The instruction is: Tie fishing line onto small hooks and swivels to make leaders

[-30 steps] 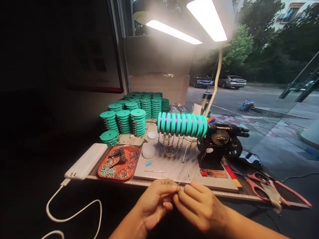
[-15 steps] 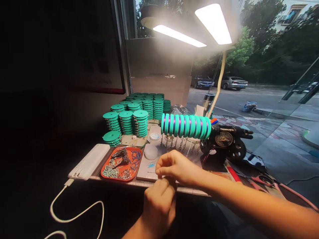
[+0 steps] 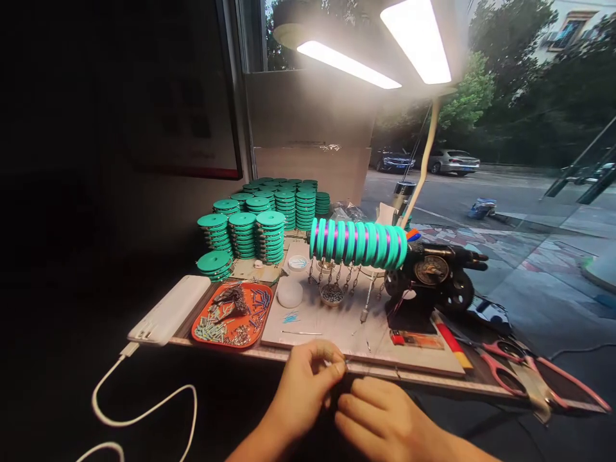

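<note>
The fingers (image 3: 334,372) of my left hand (image 3: 303,388) are drawn together, thumb against forefinger, with a rounded gap behind the tips; something tiny may sit in that pinch, but it is too small for me to tell. My right hand (image 3: 385,417) is just beside it, back upward and fingers curled, their tips turned out of sight, so I can't tell how far closed they are or whether they hold anything. Both hands are at the near edge of the tabletop (image 3: 185,330), just short of the pale board (image 3: 339,327).

On that board, nearest me, lie a thin metal rod (image 3: 301,333) and a small metal piece (image 3: 368,345). Beyond the rod are a few fine blue pieces (image 3: 290,317) and a white round block (image 3: 289,292). To the right lie a flat orange item (image 3: 418,340) with a red end and a red and yellow stick (image 3: 452,342). Past the board's right end are pink-handled scissors (image 3: 503,375) and another pink-handled tool (image 3: 572,385).

Further out, a dark machine (image 3: 433,269) carries a row of green discs (image 3: 359,244) with purple bands between, small metal links (image 3: 339,276) hanging below them. To my left an orange tray (image 3: 226,344) holds little tubes and metal bits, with a white power bank (image 3: 171,310) alongside. Behind these stand stacks of green spools (image 3: 269,237), and a bright lamp (image 3: 416,42) shines overhead.
</note>
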A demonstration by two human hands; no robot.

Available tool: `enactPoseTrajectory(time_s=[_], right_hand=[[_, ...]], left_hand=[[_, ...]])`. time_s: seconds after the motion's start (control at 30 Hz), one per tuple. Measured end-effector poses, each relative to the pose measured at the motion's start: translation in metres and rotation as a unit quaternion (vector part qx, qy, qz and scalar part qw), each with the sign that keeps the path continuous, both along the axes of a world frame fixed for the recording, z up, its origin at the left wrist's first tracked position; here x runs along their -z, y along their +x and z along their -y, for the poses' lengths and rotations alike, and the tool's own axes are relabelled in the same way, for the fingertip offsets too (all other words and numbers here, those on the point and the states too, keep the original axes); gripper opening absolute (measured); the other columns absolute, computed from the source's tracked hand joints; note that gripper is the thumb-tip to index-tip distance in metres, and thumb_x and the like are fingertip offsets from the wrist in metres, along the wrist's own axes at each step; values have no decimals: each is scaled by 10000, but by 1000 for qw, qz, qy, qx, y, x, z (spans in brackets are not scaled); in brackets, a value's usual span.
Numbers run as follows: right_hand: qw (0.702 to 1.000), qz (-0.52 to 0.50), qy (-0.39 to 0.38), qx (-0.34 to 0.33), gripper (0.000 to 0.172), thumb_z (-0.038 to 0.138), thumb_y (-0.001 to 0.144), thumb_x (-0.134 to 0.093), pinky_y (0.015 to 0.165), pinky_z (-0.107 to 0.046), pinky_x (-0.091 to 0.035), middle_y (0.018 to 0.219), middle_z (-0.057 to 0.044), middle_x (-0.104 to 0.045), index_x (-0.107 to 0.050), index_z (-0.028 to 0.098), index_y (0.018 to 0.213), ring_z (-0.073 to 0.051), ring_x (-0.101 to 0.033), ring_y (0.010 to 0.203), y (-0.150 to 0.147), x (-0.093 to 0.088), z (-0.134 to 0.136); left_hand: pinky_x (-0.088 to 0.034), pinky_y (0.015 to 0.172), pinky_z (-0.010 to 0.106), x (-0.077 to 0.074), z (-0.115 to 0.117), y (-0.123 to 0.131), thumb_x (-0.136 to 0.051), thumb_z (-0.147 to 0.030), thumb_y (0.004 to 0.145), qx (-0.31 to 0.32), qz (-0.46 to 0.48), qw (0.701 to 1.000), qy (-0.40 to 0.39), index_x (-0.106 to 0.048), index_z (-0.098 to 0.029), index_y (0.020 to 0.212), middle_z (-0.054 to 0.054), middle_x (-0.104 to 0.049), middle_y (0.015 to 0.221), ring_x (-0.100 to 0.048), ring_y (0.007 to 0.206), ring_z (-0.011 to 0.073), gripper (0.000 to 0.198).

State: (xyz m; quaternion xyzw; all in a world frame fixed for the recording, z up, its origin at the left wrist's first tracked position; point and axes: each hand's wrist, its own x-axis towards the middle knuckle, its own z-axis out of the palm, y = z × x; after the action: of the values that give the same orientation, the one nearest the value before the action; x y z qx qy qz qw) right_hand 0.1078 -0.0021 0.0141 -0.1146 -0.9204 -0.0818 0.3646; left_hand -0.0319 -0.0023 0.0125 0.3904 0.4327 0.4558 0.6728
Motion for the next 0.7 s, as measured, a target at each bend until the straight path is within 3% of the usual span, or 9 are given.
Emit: enactPoseTrajectory(time_s=[0.07,0.17,0.23,0.3,0.4,0.47,0.53,0.57,0.7], right_hand=[[991,-35,-123,-48,395,127,922,-302,500,-223,-377,581,-38,-593,-598,121,661,-119,-479,542,-4,-11,-2],[912,-92,-398,-21,209,213,839,-475,556,-208,-405,621,-12,-594,-591,142,681,-108,-500,582,-13,-38,-23],[827,-93,-553,31,133,194,762,-542,545,-202,-409,585,15,-561,-558,146,639,-95,-492,551,-23,-52,-44],[792,-73,-605,45,116,157,709,-556,507,-196,-409,542,29,-532,-529,142,597,-85,-479,503,-36,-59,-62],[798,-35,-599,46,134,135,673,-559,410,-181,-356,481,41,-496,-519,138,545,-74,-428,432,-45,-58,-68],[812,-37,-579,61,85,148,700,-553,425,-186,-348,528,29,-526,-565,135,617,-79,-429,461,-36,-55,-59],[886,-59,-453,80,86,157,763,-523,501,-219,-375,642,-11,-588,-605,133,755,-104,-469,546,-19,-51,-44],[935,-63,-339,86,123,154,799,-493,527,-241,-377,686,-35,-608,-612,128,809,-119,-482,578,-9,-47,-36],[996,31,70,54,310,78,872,-346,453,-293,-297,580,-58,-587,-636,80,764,-148,-449,496,16,-27,-17]], left_hand=[[-424,593,217,6,3,-2,-596,-127,682,-64,-157,963,207,-597,-160,652,35,-569,726,-530,675,139,44],[-478,666,297,16,5,-6,-443,-75,784,-151,-412,744,504,-623,-162,821,93,-638,799,-599,762,208,204],[-502,654,290,20,5,-8,-424,-19,779,-200,-483,639,564,-609,-136,900,128,-654,839,-622,774,218,250],[-511,674,291,21,4,-9,-434,14,756,-217,-503,598,585,-608,-125,904,151,-662,872,-631,798,226,267],[-492,602,288,14,4,-8,-433,7,745,-168,-470,632,592,-628,-143,826,112,-665,735,-618,673,207,259],[-443,537,248,5,3,-6,-466,-20,736,-124,-389,774,484,-626,-151,726,65,-620,643,-569,605,169,206],[-369,464,191,-3,0,-5,-553,-77,694,-74,-203,949,228,-602,-145,639,22,-559,606,-500,564,120,100],[-312,416,166,-6,-2,-5,-605,-106,650,-39,-78,994,70,-584,-141,605,-2,-519,580,-447,522,92,60],[-174,360,117,-11,-7,-5,-677,-176,527,35,85,989,-120,-520,-126,573,-47,-419,548,-305,437,23,171]])
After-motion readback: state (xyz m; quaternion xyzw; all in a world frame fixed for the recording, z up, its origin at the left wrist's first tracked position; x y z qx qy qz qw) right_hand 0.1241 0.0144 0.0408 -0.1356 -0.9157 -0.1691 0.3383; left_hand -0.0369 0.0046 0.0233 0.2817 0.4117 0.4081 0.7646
